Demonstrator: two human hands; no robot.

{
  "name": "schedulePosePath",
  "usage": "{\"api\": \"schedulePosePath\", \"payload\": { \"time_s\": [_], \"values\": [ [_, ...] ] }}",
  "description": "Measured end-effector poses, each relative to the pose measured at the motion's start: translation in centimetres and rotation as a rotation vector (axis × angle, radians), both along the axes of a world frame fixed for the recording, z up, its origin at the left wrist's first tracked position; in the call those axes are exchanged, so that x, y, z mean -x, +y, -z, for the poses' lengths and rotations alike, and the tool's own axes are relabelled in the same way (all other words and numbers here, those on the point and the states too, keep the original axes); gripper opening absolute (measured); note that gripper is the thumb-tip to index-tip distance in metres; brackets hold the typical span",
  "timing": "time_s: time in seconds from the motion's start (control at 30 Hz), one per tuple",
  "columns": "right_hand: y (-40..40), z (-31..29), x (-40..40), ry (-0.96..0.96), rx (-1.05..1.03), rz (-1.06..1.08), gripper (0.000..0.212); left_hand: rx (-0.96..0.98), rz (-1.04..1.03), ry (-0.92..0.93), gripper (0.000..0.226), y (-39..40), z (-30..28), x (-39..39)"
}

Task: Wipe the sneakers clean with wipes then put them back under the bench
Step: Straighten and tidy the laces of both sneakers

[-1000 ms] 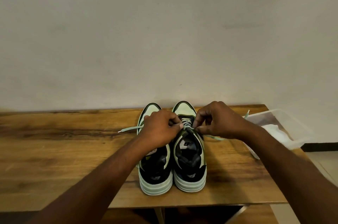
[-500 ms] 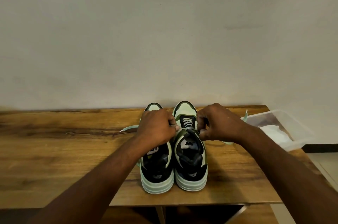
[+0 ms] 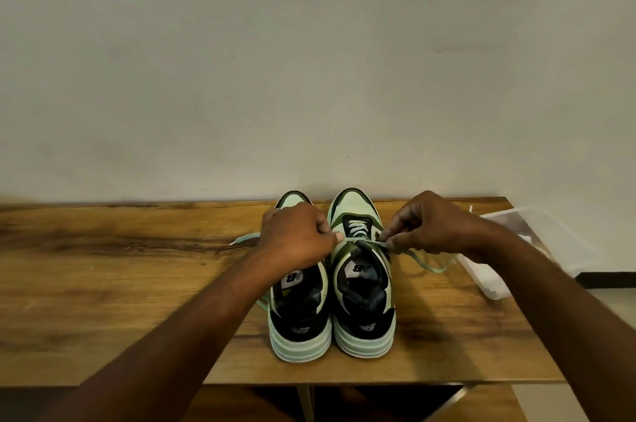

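Note:
Two pale green and black sneakers stand side by side on the wooden bench (image 3: 103,284), heels toward me. My left hand (image 3: 296,239) lies over the left sneaker (image 3: 299,328) and pinches one end of the right sneaker's lace. My right hand (image 3: 430,225) pinches the other end of that pale green lace (image 3: 364,241), which is stretched taut between both hands above the tongue of the right sneaker (image 3: 361,311). A loose lace loop hangs to the right of that shoe.
A clear plastic box (image 3: 537,232) with white wipes inside sits at the bench's right end. A plain wall stands right behind the bench. A lower shelf shows under the bench's front edge. Another lace end trails left on the wood.
My hands have drawn apart sideways, pulling the lace of the right sneaker tight between them. The sneakers have stayed in place.

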State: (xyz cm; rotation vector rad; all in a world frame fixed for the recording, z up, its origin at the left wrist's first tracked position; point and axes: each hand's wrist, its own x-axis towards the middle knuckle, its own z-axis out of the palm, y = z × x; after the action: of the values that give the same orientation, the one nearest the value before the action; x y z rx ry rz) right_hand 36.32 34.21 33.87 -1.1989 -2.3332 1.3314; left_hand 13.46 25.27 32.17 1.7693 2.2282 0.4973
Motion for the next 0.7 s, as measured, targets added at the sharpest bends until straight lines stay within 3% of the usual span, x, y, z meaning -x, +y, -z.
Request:
{"api": "schedulePosePath", "payload": {
  "time_s": [0.07, 0.2, 0.33, 0.47, 0.6, 0.7],
  "values": [
    [0.3, -0.2, -0.4, -0.056, 0.081, -0.026, 0.010, 0.051, -0.001, -0.100, 0.036, 0.0, -0.4, -0.2],
    [0.3, -0.6, -0.3, -0.151, 0.127, -0.087, 0.010, 0.089, 0.063, -0.476, 0.033, -0.4, -0.7, 0.0],
    [0.3, -0.8, -0.5, -0.147, 0.181, -0.078, 0.008, 0.048, 0.069, -0.673, 0.023, -0.6, -0.7, -0.1],
    [0.9, -0.5, -0.8, 0.008, 0.282, 0.025, 0.011, -0.043, 0.064, -0.801, 0.015, -0.5, -0.2, -0.2],
    [1.1, -0.1, -0.4, 0.146, 0.406, 0.095, 0.031, -0.147, 0.036, -0.872, 0.013, -0.2, 0.2, -0.8],
    [0.9, 0.3, 0.3, 0.282, 0.527, 0.117, 0.029, -0.192, 0.001, -0.966, 0.015, 0.0, 0.4, -1.3]
  ]
}}
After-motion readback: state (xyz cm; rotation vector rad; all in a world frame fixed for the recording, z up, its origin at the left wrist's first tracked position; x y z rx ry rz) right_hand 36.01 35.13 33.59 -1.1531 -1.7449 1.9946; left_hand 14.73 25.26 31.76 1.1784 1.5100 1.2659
